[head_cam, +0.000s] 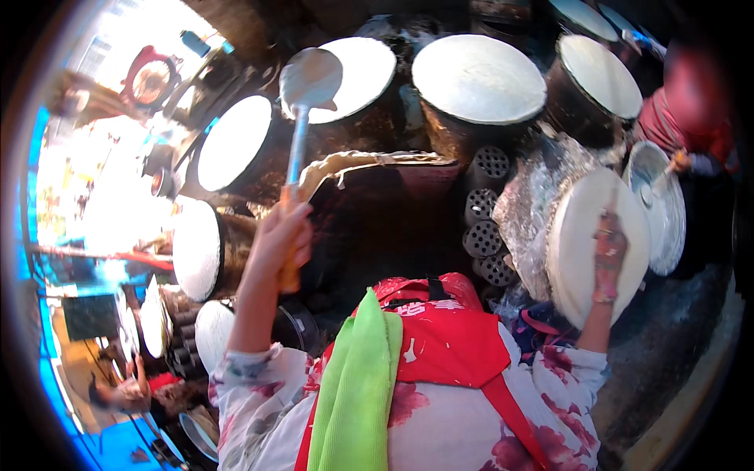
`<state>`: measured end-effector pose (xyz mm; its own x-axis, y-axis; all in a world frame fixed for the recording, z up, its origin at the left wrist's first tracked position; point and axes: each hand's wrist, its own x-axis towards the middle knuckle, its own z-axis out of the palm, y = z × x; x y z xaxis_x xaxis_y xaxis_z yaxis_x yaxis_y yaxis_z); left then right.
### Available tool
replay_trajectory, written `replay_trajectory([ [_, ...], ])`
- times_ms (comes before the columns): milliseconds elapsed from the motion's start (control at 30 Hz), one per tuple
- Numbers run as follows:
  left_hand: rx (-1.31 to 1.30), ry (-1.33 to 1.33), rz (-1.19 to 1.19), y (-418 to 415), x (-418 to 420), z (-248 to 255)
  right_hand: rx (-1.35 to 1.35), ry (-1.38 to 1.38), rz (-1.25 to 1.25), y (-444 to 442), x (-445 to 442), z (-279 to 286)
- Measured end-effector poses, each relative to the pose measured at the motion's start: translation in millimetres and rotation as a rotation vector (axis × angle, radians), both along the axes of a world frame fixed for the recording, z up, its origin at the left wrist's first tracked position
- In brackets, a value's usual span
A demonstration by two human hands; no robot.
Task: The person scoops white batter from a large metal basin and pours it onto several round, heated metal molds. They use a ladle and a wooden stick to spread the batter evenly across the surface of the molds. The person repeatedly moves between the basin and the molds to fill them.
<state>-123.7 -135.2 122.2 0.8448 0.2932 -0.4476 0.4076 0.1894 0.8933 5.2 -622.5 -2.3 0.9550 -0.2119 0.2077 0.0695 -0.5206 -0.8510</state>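
Note:
My left hand grips the orange handle of a long-handled tool whose blue shaft ends in a round, flat-looking metal head. That head overlaps the edge of a white round top on a dark drum. Over at the right, my right hand is closed around a thin, blurred stick-like thing pointing away from me. Beneath that hand lies a large pale disc, its surface smooth; whether the hand touches it cannot be told.
More white-topped drums curve around from left to right. Perforated coal briquettes stand beside crumpled plastic sheeting. A person in red is at the right, a hand near a metal basin. Another person works at lower left.

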Motion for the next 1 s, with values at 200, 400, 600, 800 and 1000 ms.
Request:
replay_trajectory([
  [200, -0.980, 0.003, 0.131, 42, 4, -75, 0.472, 0.517, 0.537, 172, -6, -71],
  [400, -0.193, 0.052, 0.158, 55, -44, -12, 0.515, 0.941, 0.585, 253, -32, -62],
  [600, -0.429, -0.097, 0.246, 134, -78, -48, 0.406, 0.972, 0.716, 337, -41, -69],
  [800, -1.152, -0.352, 0.295, 197, -124, -47, 0.308, 0.897, 0.955, 422, -74, -74],
  [1000, -1.059, -0.808, 0.284, 246, -190, -30, 0.359, 0.926, 1.100, 502, -104, -60],
])
